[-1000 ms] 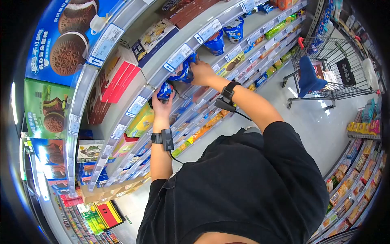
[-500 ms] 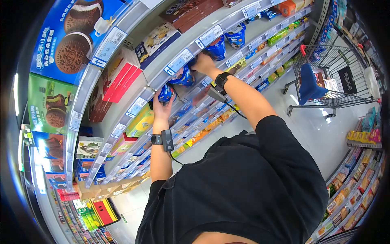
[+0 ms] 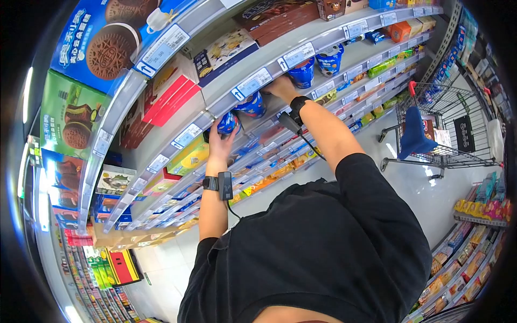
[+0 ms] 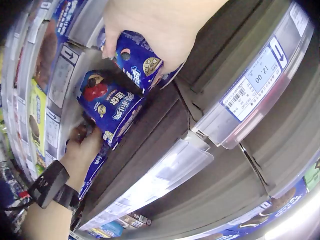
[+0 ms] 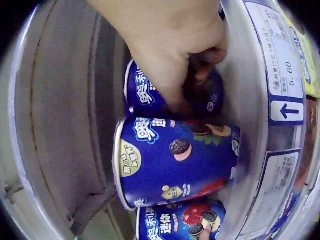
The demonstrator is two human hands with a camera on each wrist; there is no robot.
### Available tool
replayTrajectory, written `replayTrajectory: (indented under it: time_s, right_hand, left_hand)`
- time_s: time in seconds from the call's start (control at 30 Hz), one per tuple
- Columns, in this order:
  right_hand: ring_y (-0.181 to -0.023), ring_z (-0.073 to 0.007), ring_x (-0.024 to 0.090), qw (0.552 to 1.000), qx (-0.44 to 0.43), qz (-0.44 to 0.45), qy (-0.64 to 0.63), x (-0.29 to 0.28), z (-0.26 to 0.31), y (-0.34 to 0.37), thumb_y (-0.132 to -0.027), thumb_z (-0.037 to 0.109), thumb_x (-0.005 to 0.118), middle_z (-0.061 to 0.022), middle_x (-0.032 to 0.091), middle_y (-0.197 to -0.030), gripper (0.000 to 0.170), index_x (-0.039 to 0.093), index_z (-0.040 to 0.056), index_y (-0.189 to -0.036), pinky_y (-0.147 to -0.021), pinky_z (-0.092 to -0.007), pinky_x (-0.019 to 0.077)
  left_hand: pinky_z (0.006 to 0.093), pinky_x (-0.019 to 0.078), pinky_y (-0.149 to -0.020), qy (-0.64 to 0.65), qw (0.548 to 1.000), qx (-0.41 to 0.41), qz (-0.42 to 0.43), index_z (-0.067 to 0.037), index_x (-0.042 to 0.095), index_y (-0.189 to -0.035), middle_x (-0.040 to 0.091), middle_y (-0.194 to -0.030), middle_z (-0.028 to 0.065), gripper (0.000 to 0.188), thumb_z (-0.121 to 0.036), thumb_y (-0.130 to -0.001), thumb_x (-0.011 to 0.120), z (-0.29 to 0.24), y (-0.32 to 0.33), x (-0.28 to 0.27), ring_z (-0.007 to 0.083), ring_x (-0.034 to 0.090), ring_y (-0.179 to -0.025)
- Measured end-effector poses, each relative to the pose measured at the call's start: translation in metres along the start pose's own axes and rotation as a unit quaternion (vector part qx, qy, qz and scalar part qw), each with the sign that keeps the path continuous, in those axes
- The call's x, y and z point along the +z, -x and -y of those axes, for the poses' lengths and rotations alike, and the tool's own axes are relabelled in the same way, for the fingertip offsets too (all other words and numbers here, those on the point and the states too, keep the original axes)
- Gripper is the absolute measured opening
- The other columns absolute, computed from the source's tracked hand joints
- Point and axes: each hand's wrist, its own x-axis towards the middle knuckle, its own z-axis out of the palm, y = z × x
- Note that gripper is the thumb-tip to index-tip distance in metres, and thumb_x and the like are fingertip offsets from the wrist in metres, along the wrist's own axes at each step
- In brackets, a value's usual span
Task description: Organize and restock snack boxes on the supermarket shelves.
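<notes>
My left hand (image 3: 219, 142) grips a blue Oreo cookie cup (image 4: 137, 62) at the shelf's front, thumb on one side and fingers on the other. Beside it stands a second cookie cup (image 4: 112, 102), tilted in the left wrist view and untouched on its printed face (image 5: 175, 160). Farther right, my right hand (image 3: 281, 89) reaches in over the shelf edge. Its thumb and curled fingers straddle another blue cookie cup (image 5: 142, 92), partly hidden behind the hand in the right wrist view.
More blue cups (image 3: 329, 59) stand to the right on the same shelf. A clear price rail (image 3: 253, 86) runs along the edge above the hands. Boxed cookies (image 3: 226, 56) fill the shelf above. A shopping cart (image 3: 447, 124) stands in the aisle at right.
My right hand has left the cup beside my left hand, moving right and deeper into the shelf at another cup. My left hand keeps holding its cup. The head view has shifted slightly.
</notes>
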Motion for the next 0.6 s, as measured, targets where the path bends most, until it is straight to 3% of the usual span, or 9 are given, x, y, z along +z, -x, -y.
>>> replayTrajectory:
  time_s: [0.1, 0.2, 0.37, 0.47, 0.5, 0.53, 0.6]
  right_hand:
    - [-0.106, -0.0331, 0.055, 0.997, 0.034, -0.051, 0.056, 0.01, -0.004, -0.009, -0.067, 0.032, 0.069, -0.0209, 0.058, -0.11, 0.058, 0.053, 0.0039, -0.115, -0.088, -0.0391, 0.046]
    - [-0.102, -0.0332, 0.057, 0.995, 0.011, -0.086, 0.051, 0.017, -0.005, -0.016, -0.074, 0.025, 0.061, -0.0207, 0.059, -0.109, 0.042, 0.057, 0.004, -0.109, -0.084, -0.0397, 0.048]
    - [-0.094, -0.0338, 0.06, 0.995, -0.021, -0.067, 0.067, 0.016, 0.004, -0.015, -0.074, 0.017, 0.057, -0.024, 0.06, -0.102, 0.031, 0.061, 0.0009, -0.1, -0.077, -0.0409, 0.05]
    - [-0.096, -0.0364, 0.058, 0.996, -0.071, -0.021, 0.059, 0.003, 0.011, 0.006, -0.071, 0.015, 0.057, -0.0287, 0.056, -0.105, 0.034, 0.06, -0.0011, -0.101, -0.077, -0.04, 0.0491]
    - [-0.101, -0.0414, 0.052, 0.968, -0.092, -0.111, 0.208, -0.004, 0.029, 0.03, -0.067, 0.015, 0.059, -0.0316, 0.05, -0.111, 0.043, 0.055, -0.005, -0.104, -0.083, -0.0398, 0.0464]
    - [-0.105, -0.0462, 0.046, 0.99, -0.01, -0.129, 0.05, 0.015, 0.019, 0.028, -0.062, 0.016, 0.064, -0.031, 0.045, -0.114, 0.059, 0.046, -0.0073, -0.113, -0.087, -0.0412, 0.0427]
    - [-0.111, -0.0436, 0.043, 0.992, -0.031, -0.118, 0.028, -0.017, 0.044, 0.068, -0.059, 0.02, 0.068, -0.03, 0.044, -0.116, 0.073, 0.038, -0.0094, -0.119, -0.091, -0.044, 0.0391]
  left_hand:
    - [0.0464, 0.0474, -0.09, 0.011, 0.999, -0.006, -0.044, -0.013, 0.051, -0.113, 0.047, -0.12, 0.0056, 0.032, -0.021, -0.083, 0.059, -0.002, 0.006, 0.009, 0.0213, 0.047, -0.112]
    - [0.0444, 0.0485, -0.089, -0.005, 1.0, 0.007, -0.026, -0.018, 0.055, -0.115, 0.037, -0.126, 0.0066, 0.036, -0.025, -0.081, 0.061, 0.0, 0.003, 0.005, 0.0294, 0.042, -0.116]
    - [0.0426, 0.0488, -0.088, 0.001, 0.999, -0.021, -0.045, -0.015, 0.053, -0.116, 0.038, -0.126, 0.008, 0.042, -0.024, -0.077, 0.067, -0.006, 0.008, 0.012, 0.0331, 0.044, -0.115]
    - [0.0408, 0.0496, -0.085, -0.005, 0.997, -0.064, -0.047, -0.013, 0.05, -0.119, 0.04, -0.126, 0.0099, 0.047, -0.023, -0.076, 0.068, -0.015, 0.006, 0.008, 0.0381, 0.045, -0.113]
    - [0.0401, 0.05, -0.084, -0.009, 0.996, -0.081, -0.044, -0.012, 0.049, -0.12, 0.04, -0.126, 0.0107, 0.049, -0.022, -0.076, 0.068, -0.017, 0.006, 0.009, 0.0399, 0.045, -0.112]
    - [0.0396, 0.05, -0.083, -0.002, 0.995, -0.098, -0.037, -0.012, 0.048, -0.121, 0.04, -0.126, 0.0117, 0.05, -0.023, -0.076, 0.067, -0.017, 0.007, 0.008, 0.0415, 0.045, -0.111]
    - [0.0384, 0.0501, -0.08, 0.011, 0.992, -0.126, -0.023, -0.011, 0.047, -0.123, 0.04, -0.126, 0.0136, 0.052, -0.023, -0.077, 0.067, -0.02, 0.009, 0.018, 0.0447, 0.045, -0.11]
